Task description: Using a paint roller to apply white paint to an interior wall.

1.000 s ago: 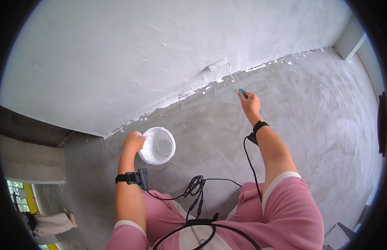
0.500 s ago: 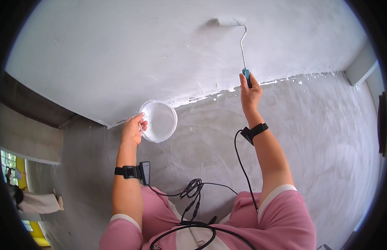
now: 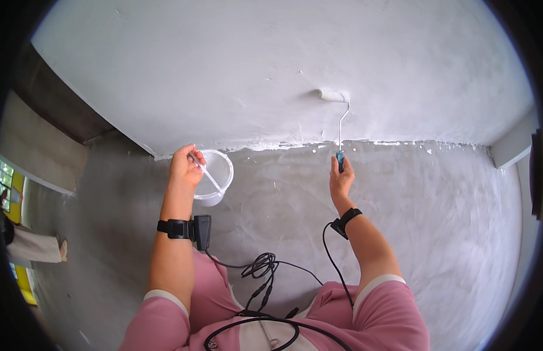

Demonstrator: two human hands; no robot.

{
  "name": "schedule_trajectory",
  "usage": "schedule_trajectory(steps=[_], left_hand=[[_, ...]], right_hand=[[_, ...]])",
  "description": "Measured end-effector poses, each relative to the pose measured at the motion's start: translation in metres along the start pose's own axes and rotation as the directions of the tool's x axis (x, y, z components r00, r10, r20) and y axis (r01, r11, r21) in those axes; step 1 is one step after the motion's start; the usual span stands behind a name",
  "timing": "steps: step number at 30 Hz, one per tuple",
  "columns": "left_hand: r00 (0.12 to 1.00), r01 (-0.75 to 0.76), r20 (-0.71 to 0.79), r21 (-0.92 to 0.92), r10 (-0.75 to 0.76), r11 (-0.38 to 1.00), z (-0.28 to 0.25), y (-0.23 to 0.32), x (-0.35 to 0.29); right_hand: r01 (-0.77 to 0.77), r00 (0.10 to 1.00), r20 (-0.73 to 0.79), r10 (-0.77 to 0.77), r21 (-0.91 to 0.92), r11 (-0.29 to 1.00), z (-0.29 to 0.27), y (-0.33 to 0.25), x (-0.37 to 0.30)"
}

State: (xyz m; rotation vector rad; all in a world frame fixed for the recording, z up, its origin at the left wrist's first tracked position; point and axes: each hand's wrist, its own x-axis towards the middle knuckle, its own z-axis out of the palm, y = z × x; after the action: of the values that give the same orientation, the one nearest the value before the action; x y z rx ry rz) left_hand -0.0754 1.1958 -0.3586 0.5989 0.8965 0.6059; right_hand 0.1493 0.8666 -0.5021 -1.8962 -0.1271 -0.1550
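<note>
My right hand [image 3: 342, 179] is closed round the teal handle of a small paint roller [image 3: 340, 130]. Its white sleeve lies against the grey-white wall, a little above the line where wall and floor meet. My left hand [image 3: 185, 168] grips a small white plastic bucket [image 3: 209, 200] by what looks like its thin white handle, which runs across the opening to the near rim. White residue coats the rim; how much is inside cannot be made out. Black straps with small devices sit on both wrists.
White spatter runs along the foot of the wall [image 3: 265, 145]. Black cables [image 3: 261, 266] hang in a loop over my lap, above the grey floor [image 3: 283, 222]. A ledge [image 3: 511, 145] juts out at the right. Another person's leg [image 3: 37, 245] shows at the far left.
The roller has come down the wall toward the floor line, my right hand drawing back with it. The bucket has tipped, so its outer side and handle now show. The view has shifted too.
</note>
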Motion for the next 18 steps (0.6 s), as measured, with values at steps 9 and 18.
schedule_trajectory(steps=[9, 18], left_hand=[[1.0, -0.004, -0.029, -0.049, 0.003, 0.999, -0.005, 0.004, 0.001], [0.998, 0.054, 0.016, -0.039, -0.053, 0.998, 0.003, 0.002, -0.005]], right_hand=[[0.275, 0.957, -0.117, -0.264, 0.088, 0.957, 0.005, -0.101, 0.045], [0.316, 0.945, 0.063, -0.322, 0.095, 0.944, 0.023, -0.075, 0.007]])
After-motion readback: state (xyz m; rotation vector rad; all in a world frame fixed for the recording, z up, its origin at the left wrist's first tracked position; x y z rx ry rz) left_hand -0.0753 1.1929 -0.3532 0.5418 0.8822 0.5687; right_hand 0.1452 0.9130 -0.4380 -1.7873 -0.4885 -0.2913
